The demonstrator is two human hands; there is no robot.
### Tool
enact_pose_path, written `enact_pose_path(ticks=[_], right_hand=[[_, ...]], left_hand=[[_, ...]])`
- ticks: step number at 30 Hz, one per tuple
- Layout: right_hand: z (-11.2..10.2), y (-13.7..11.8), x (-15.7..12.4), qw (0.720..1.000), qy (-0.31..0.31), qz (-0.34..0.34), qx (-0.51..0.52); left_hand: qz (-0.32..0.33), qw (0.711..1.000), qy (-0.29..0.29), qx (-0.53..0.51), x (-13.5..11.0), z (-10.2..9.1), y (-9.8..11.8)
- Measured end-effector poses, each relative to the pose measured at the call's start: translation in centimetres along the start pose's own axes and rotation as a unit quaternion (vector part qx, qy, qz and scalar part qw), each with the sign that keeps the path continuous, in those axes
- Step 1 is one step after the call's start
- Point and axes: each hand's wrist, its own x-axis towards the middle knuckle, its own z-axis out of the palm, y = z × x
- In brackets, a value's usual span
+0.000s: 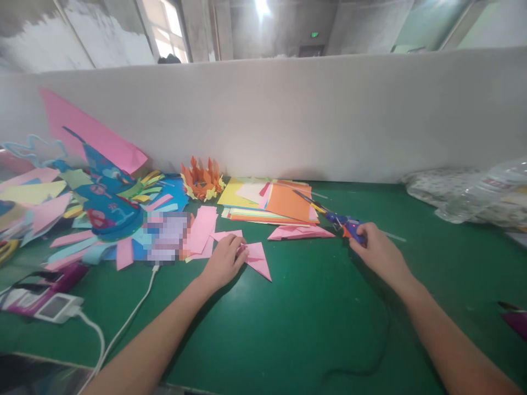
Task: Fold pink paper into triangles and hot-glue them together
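My left hand rests on the green table with its fingers curled onto a folded pink paper triangle. My right hand is closed round the blue handle of a glue gun, whose tip points left toward a stack of coloured paper sheets. Another folded pink paper piece lies between the two hands, just left of the glue gun.
Cut paper shapes and a blue paper craft pile up at the left. An orange paper crown stands near the white partition. A power strip with a white cable sits front left. Crumpled clear plastic bags lie at the right.
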Motion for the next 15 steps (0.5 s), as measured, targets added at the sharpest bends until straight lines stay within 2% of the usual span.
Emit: enact_pose_path(ticks=[3, 6, 10, 12, 15], right_hand=[[1.0, 0.4, 0.3, 0.999, -0.028, -0.008, -0.017], [0.9, 0.0, 0.2, 0.997, -0.046, -0.033, -0.051], [-0.4, -1.9, 0.2, 0.982, 0.021, -0.125, -0.139], [-0.8, -3.5, 0.5, 0.98, 0.041, -0.169, -0.099], [-0.1, -6.2, 1.5, 0.971, 0.013, -0.239, -0.019]], left_hand=[[0.002, 1.0, 0.003, 0.005, 0.0, 0.0, 0.1], [0.0, 1.0, 0.007, 0.007, -0.1, 0.2, -0.1], [0.01, 1.0, 0.003, 0.018, -0.3, 0.3, -0.3], [0.011, 1.0, 0.0, 0.027, -0.3, 0.3, -0.2], [0.009, 0.999, -0.005, 0.049, -0.4, 0.1, 0.2]])
